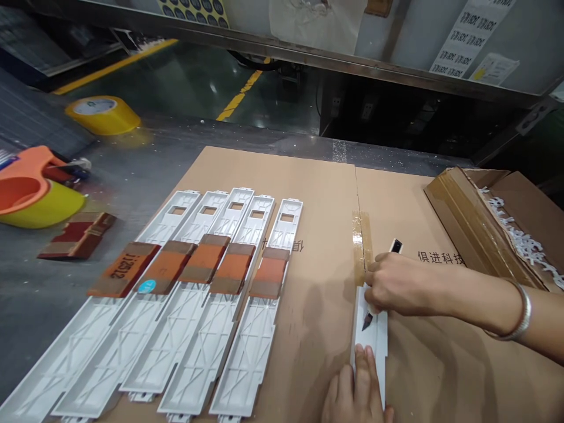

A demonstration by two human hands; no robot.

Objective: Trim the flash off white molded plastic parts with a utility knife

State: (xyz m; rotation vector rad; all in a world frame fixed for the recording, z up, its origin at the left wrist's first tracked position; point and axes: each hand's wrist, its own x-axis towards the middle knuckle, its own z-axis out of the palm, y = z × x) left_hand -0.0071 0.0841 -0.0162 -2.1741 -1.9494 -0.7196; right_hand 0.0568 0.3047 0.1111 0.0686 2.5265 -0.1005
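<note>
My right hand [399, 285] grips a utility knife [382, 281] with its blade tip resting on a long white plastic panel [378, 335] that lies on the cardboard sheet [326, 194]. A silver bangle sits on that wrist. My left hand [356, 390] presses flat on the near end of the same panel. A strip of clear tape [362, 238] crosses the cardboard seam just beyond the knife.
Several white plastic panels [207, 329] lie side by side at left, each weighted by a brown-orange block [235, 268]. Another block [79, 235], yellow tape rolls [103, 114] and an orange dispenser [26, 182] sit at far left. An open taped carton [480, 226] stands at right.
</note>
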